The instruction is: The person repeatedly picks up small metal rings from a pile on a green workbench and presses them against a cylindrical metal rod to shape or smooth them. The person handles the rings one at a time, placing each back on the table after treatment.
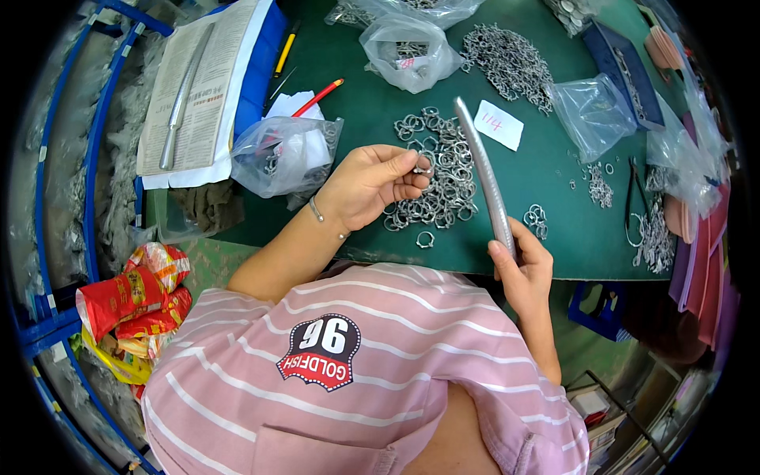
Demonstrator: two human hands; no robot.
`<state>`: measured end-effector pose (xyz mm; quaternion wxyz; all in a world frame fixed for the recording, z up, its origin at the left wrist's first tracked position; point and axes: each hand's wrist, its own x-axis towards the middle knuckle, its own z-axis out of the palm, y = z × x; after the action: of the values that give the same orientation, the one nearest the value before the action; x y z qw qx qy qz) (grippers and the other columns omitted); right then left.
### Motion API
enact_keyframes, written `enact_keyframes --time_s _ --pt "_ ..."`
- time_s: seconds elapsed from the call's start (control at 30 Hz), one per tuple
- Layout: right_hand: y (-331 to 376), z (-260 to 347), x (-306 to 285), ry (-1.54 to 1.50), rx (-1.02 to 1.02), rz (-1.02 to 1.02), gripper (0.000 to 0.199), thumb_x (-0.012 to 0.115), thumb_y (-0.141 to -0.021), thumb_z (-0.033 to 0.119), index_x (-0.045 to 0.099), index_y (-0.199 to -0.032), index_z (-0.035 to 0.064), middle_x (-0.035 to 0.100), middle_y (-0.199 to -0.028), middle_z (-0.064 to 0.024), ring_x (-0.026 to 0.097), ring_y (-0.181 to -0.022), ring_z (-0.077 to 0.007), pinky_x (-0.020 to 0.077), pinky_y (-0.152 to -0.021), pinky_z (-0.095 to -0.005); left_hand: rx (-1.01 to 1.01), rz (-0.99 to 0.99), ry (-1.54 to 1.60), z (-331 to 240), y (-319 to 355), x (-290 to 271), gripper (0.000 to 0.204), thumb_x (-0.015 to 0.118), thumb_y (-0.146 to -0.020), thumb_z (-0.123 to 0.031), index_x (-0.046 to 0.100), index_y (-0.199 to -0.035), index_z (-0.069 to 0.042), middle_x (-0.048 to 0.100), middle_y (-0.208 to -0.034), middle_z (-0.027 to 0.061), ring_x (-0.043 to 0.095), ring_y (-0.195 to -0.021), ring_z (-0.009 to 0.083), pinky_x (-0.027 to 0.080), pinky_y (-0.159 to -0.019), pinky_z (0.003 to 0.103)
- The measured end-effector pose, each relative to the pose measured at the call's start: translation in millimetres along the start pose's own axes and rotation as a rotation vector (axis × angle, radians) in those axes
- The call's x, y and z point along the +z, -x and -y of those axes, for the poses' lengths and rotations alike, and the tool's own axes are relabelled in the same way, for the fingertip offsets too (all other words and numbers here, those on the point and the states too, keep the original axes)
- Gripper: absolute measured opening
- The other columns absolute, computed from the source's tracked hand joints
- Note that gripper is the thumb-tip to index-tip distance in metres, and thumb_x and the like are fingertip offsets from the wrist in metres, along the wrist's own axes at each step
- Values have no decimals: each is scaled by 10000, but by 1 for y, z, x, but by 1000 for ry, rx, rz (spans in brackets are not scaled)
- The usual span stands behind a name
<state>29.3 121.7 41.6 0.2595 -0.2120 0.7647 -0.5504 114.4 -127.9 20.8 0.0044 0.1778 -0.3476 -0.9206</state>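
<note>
Between the thumb and fingertips of my left hand [366, 187] is a small silver ring [425, 169], partly covered by the fingers. My right hand [524, 267] grips the lower end of a tapered metal ring mandrel [484, 166], which points up and away from me, tilted slightly left. The ring and the mandrel are apart. Under and beyond the left fingers spreads a pile of silver rings [453, 188] on the green tabletop [364, 107]. One loose ring [419, 240] lies at its near side. A few more rings [535, 222] sit just right of the mandrel.
A second mandrel [186, 91] rests on newspaper at the left, beside a blue bin [265, 59]. Plastic bags [412, 59], a red pen [318, 97], a white card [499, 125] and a heap of metal pieces [507, 63] lie farther back. Pliers [636, 194] and a blue tray [621, 75] are right.
</note>
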Motion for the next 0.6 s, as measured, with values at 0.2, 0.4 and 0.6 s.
enact_keyframes --time_s 0.2,0.4,0.6 --pt "-16 17 25 -315 28 23 333 677 -797 36 539 -1095 -20 611 -909 -36 562 -772 -93 466 -698 -236 -54 -1 -409 15 6 24 133 584 -888 -80 615 -913 47 629 -869 111 634 -739 159 538 -677 240" --pt "-15 15 21 -205 8 43 311 679 -787 34 557 -1071 4 613 -851 -32 564 -756 -81 476 -674 -234 -61 125 -512 26 13 40 136 638 -851 -62 634 -935 44 648 -858 88 637 -737 131 517 -640 232" --pt "-20 -12 -35 -132 -30 -346 233 652 -780 -8 572 -999 5 571 -784 11 530 -685 -59 450 -613 -207 232 -80 -729 6 24 20 104 606 -857 -42 645 -933 17 616 -842 35 544 -655 63 439 -567 189"
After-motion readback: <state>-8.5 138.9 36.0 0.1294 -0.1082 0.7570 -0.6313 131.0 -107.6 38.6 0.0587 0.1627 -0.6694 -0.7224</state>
